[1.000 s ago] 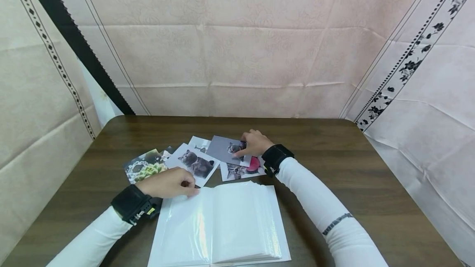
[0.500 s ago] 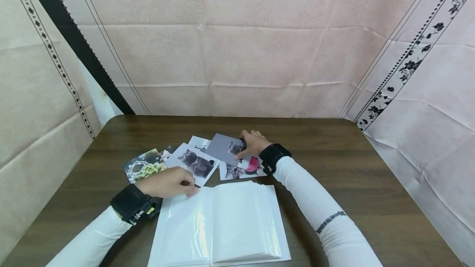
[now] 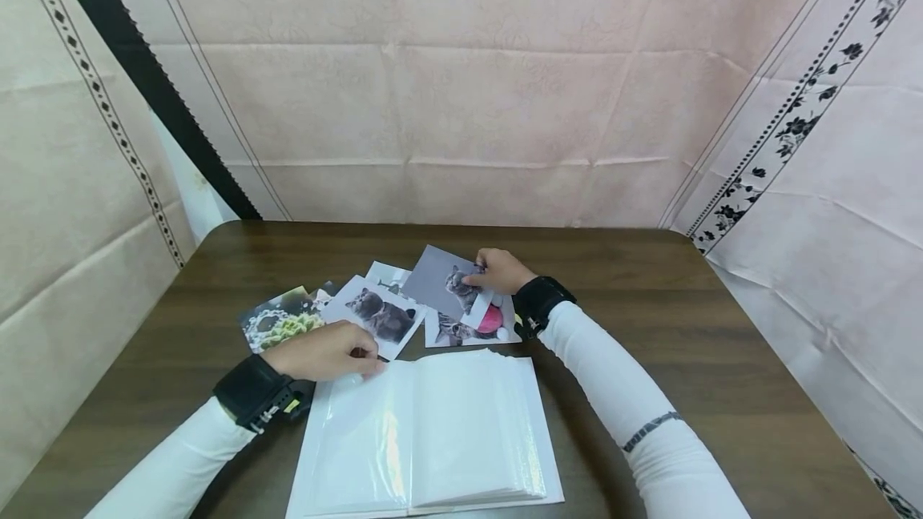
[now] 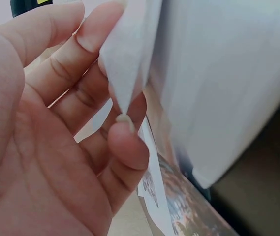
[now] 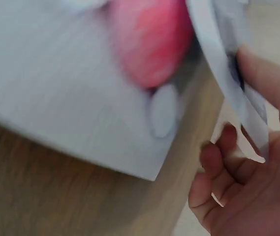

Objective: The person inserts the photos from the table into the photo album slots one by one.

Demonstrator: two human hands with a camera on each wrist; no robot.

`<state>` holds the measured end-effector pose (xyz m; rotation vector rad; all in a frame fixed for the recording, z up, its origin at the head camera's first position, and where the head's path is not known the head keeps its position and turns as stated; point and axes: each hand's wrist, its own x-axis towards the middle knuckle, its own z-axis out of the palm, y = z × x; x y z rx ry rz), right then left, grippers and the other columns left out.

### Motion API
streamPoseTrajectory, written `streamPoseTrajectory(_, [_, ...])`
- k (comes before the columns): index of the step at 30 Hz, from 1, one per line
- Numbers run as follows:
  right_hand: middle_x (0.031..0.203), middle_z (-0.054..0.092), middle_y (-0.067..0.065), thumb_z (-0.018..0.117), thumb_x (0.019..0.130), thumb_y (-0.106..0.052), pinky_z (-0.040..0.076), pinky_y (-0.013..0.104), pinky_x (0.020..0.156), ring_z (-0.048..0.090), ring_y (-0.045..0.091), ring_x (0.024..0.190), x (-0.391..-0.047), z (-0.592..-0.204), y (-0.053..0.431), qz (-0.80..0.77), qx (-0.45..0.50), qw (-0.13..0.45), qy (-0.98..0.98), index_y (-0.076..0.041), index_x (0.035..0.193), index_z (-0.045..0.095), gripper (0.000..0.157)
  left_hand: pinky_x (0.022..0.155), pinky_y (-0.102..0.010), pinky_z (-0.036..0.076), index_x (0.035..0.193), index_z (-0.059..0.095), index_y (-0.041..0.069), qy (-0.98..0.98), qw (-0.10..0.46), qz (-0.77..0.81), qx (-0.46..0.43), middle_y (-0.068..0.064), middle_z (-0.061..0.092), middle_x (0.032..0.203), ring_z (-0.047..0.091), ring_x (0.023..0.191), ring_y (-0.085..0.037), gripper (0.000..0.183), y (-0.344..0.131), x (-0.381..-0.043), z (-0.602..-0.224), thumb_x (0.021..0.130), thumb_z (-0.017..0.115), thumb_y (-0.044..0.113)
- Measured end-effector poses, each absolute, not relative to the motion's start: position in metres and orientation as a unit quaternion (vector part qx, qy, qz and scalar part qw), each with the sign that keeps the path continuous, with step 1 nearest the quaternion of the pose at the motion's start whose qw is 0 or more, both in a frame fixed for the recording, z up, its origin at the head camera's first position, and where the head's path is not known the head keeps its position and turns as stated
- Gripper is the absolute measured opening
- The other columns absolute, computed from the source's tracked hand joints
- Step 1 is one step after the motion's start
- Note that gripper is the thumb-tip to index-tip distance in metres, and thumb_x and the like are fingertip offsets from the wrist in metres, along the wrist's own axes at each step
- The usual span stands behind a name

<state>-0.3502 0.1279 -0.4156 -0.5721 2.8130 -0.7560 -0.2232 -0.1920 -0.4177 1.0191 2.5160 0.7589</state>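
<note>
In the head view a white photo album (image 3: 476,431) lies spread flat with clear-sleeved pages. My left hand (image 3: 328,352) is at its upper left edge, and in the left wrist view it pinches the corner of a thin whitish sleeve page (image 4: 125,64). Farther back, my right hand (image 3: 505,271) pinches the right edge of a grey kitten photo (image 3: 433,280), thumb on the printed face. That photo tilts up over another kitten photo with a pink ball (image 3: 492,319). Seen from the right wrist, the held photo (image 5: 213,54) is nearly edge-on.
A photo of a kitten on white (image 3: 385,317) lies left of the held one, partly over a pale photo (image 3: 387,275). Beyond my left hand is a photo with green and white shapes (image 3: 288,325). Everything lies on a brown wooden table (image 3: 692,359), with patterned cloth behind.
My right hand has slid along the grey kitten photo's right edge and raised that edge, turning the photo slightly. The left hand stays at the album's upper edge.
</note>
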Motion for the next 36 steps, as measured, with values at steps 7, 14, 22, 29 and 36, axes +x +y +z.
streamPoseTrajectory(7, [0.074, 0.038, 0.005, 0.053, 0.098, -0.027, 0.035, 0.030, 0.066, 0.046, 0.022, 0.075, -0.342, -0.403, 0.141, -0.386, -0.180, 0.103, 0.899, -0.004, 0.082, 0.054, 0.028, 0.052, -0.023, 0.039, 0.085, 0.070, 0.028, 0.881, 0.161, 0.265, 0.356, 0.007, 0.058, 0.069, 0.049, 0.059, -0.009, 0.018, -0.194, -0.223, -0.415, 0.093, 0.059, 0.040])
streamPoseTrajectory(14, [0.086, 0.045, 0.005, 0.045, 0.102, -0.028, 0.039, 0.029, 0.071, 0.047, 0.021, 0.084, -0.333, -0.394, 0.144, -0.477, -0.131, 0.111, 0.862, -0.002, 0.096, 0.063, 0.032, 0.054, -0.024, 0.042, 0.087, 0.070, 0.027, 0.879, 0.172, 0.271, 0.352, 0.003, 0.057, 0.068, 0.052, 0.062, -0.011, 0.017, -0.196, -0.222, -0.410, 0.090, 0.063, 0.041])
streamPoseTrajectory(22, [0.105, 0.054, 0.011, 0.047, 0.101, -0.023, 0.046, 0.029, 0.075, 0.051, 0.026, 0.096, -0.318, -0.388, 0.137, -0.540, -0.095, 0.082, 0.832, -0.006, 0.106, 0.060, 0.023, 0.053, -0.024, 0.040, 0.088, 0.070, 0.027, 0.879, 0.168, 0.276, 0.351, 0.004, 0.057, 0.068, 0.050, 0.059, -0.011, 0.016, -0.198, -0.224, -0.409, 0.091, 0.061, 0.039])
streamPoseTrajectory(29, [0.107, 0.052, 0.009, 0.047, 0.101, -0.025, 0.040, 0.032, 0.066, 0.048, 0.025, 0.093, -0.301, -0.391, 0.129, -0.537, -0.088, 0.097, 0.833, -0.010, 0.107, 0.054, 0.018, 0.058, -0.025, 0.045, 0.089, 0.071, 0.028, 0.884, 0.164, 0.271, 0.343, 0.003, 0.061, 0.069, 0.055, 0.065, -0.010, 0.019, -0.200, -0.224, -0.410, 0.090, 0.061, 0.044])
streamPoseTrajectory(36, [0.110, 0.054, 0.009, 0.047, 0.100, -0.023, 0.042, 0.035, 0.075, 0.049, 0.025, 0.099, -0.292, -0.389, 0.120, -0.558, -0.098, 0.105, 0.817, -0.010, 0.111, 0.054, 0.018, 0.059, -0.025, 0.046, 0.087, 0.070, 0.027, 0.886, 0.155, 0.270, 0.342, 0.006, 0.058, 0.069, 0.054, 0.065, -0.010, 0.017, -0.200, -0.223, -0.410, 0.091, 0.061, 0.041])
